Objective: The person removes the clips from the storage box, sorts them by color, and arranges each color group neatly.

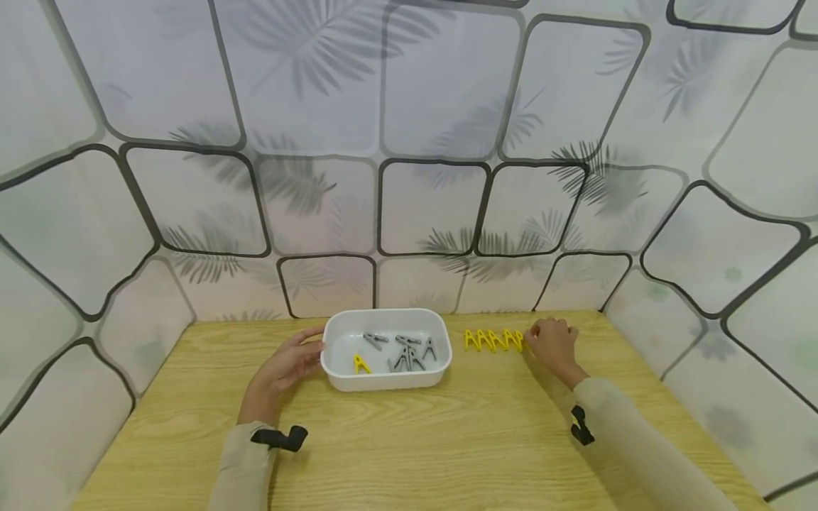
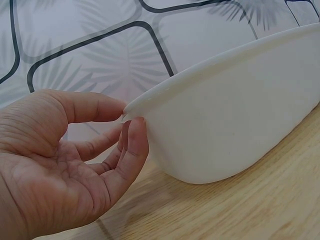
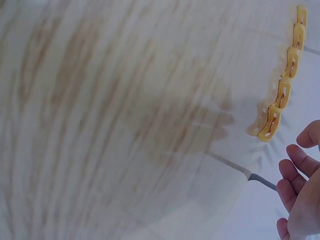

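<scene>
Has yellow clips point(image 3: 291, 62) lined up on the bench point(image 1: 415, 440), right of the white tub point(image 1: 386, 384). Looks midway through sorting by colour; probably calls next for lifting out the lone yellow clip point(image 1: 358, 362) among grey clips point(image 1: 406, 340). Pinches the tub's rim with the left hand point(image 1: 287, 364); holds the right hand point(image 1: 552, 344) empty, loosely bent, beside the row.

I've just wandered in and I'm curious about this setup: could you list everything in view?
White tray: one, white, on the table
Grey clips: at least five, grey, inside the tray
Loose yellow clip: one, yellow, inside the tray
Yellow clip row: five clips, yellow, right of the tray
Table: one, light wood
Walls: three, whitish with dark outlines, behind and beside the table
Black bands: two, black, one per sleeve
Sleeves: two, beige
Left hand: one, pinching the tray rim
Right hand: one, beside the row
</scene>
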A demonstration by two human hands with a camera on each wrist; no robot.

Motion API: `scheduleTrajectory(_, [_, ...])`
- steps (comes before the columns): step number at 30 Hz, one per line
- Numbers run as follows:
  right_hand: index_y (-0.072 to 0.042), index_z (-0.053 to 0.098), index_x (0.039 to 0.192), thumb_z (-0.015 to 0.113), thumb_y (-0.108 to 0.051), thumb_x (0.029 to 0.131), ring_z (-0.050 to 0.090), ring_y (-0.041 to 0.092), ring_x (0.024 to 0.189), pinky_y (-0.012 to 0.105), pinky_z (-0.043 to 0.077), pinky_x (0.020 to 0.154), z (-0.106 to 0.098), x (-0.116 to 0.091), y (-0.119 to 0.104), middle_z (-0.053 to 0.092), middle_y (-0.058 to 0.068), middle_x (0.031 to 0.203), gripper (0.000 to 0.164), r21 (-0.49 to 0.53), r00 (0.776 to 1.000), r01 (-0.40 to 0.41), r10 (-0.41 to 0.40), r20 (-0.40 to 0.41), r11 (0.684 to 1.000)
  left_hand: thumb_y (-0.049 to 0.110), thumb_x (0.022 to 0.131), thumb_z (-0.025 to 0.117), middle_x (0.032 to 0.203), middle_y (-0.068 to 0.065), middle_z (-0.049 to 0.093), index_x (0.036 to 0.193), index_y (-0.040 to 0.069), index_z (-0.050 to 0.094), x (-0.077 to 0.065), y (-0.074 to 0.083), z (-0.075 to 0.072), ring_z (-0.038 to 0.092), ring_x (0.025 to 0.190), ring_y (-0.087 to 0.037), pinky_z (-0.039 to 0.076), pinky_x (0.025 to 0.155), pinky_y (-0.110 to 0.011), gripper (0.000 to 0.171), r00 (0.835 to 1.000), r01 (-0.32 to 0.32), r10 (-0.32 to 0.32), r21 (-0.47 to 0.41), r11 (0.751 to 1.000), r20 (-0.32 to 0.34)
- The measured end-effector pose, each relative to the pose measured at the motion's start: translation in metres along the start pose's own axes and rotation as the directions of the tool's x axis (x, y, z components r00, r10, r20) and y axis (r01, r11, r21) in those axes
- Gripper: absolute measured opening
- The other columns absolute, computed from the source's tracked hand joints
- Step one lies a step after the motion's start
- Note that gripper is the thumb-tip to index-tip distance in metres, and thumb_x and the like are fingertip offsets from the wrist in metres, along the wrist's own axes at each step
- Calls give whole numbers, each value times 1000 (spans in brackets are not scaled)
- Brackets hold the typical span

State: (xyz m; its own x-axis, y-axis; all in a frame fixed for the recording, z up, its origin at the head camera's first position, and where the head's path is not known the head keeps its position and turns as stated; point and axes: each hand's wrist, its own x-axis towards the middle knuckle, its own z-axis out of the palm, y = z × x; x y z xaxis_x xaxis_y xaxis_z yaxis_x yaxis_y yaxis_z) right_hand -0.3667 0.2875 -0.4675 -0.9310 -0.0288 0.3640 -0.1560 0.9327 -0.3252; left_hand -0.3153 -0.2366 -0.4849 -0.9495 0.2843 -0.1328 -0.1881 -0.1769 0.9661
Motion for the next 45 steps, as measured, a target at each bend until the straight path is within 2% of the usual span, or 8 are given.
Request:
scheduleTrajectory(10, [0,72,84,61,-11,95,54,40,85,62,36,81,-1,5,-2,67,22,90,19,-24,1000,30,-30,-8,999,8,106,53,110,6,69,158,-5,19,2,-2,-2,68,95,-6,58,82,-23,64,1000,-6,6,-6,1000,5])
scheduleTrajectory(14, [-2,71,81,62,-9,95,53,40,85,59,34,80,0,5,-1,66,22,89,19,-15,999,40,-40,-19,999,9,106,53,111,5,69,159,-5,19,1,-2,-1,68,94,-6,58,82,-23,65,1000,-7,7,-2,1000,10])
scheduleTrajectory(21, [-10,61,62,61,-10,94,54,42,86,58,32,79,3,8,-5,64,16,78,31,-18,997,67,-68,-39,998,9,106,53,112,5,69,159,-5,19,0,-2,0,68,97,-7,58,83,-24,65,1000,-4,4,-1,1000,14])
scheduleTrajectory(24, [-9,61,62,60,-10,93,53,40,84,58,31,79,4,11,-9,64,16,78,31,-20,997,66,-67,-33,998,10,106,53,112,5,69,159,-4,20,0,-2,-1,68,97,-7,58,84,-24,64,1000,-3,3,-2,1000,12])
scheduleTrajectory(26, [-7,66,67,60,-11,93,52,38,83,59,33,80,4,14,-13,65,17,82,27,-20,997,67,-67,-34,998,10,106,54,112,5,69,159,-4,21,0,-2,-1,68,97,-7,58,83,-24,64,1000,-4,4,2,1000,9])
scheduleTrajectory(30, [-2,70,78,62,-11,92,52,37,82,62,35,82,3,18,-23,65,18,84,19,-20,995,92,-92,-40,996,10,105,54,113,5,68,158,-4,21,0,-3,-1,68,97,-7,58,84,-24,64,1000,0,0,4,1000,4])
scheduleTrajectory(35, [-1,72,81,64,-11,93,52,36,81,63,36,84,1,25,-41,64,16,83,17,-16,990,121,-122,-68,992,10,105,54,114,5,68,158,-4,21,0,-3,-1,67,99,-7,58,85,-24,65,1000,4,-4,2,1000,4])
scheduleTrajectory(45, [-2,73,86,66,-15,95,54,36,88,62,36,90,-2,35,-97,66,15,90,17,55,984,169,-166,-62,984,11,106,54,114,6,68,159,-4,21,2,-2,-1,67,96,-7,58,83,-24,64,1000,-1,1,19,1000,9])
